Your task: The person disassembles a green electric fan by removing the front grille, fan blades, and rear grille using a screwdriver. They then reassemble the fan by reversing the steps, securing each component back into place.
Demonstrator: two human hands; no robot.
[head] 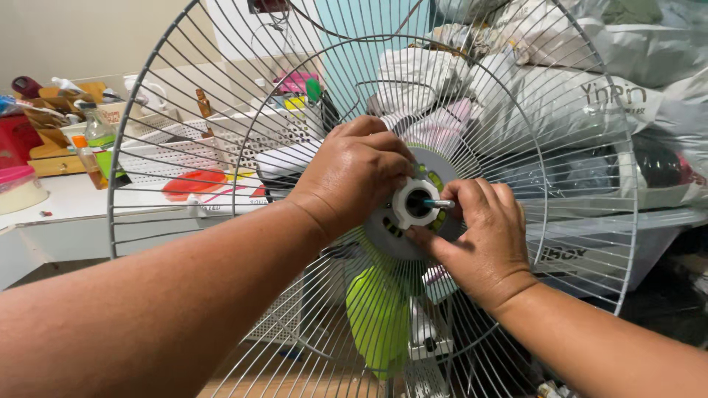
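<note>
While left hand [354,173] fingers pinch the white nut [414,203], right hand [479,236] fingers (curled) touch it.

I log one white table [66,193], left: pink-lidded tub [18,188], orange-capped bottle [89,162], clear bottle [97,130], wooden rack [51,151], white perforated basket [173,147] and red sheet [193,183] lying on it.

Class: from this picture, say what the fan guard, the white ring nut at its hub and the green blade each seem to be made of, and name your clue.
Fan guard: probably metal wire, pale glossy coating; thin, evenly spaced spokes.
White ring nut, gripped by the left hand: likely moulded plastic; matte, chunky lobes.
Green blade: seemingly plastic; smooth, uniform lime colour.
</note>
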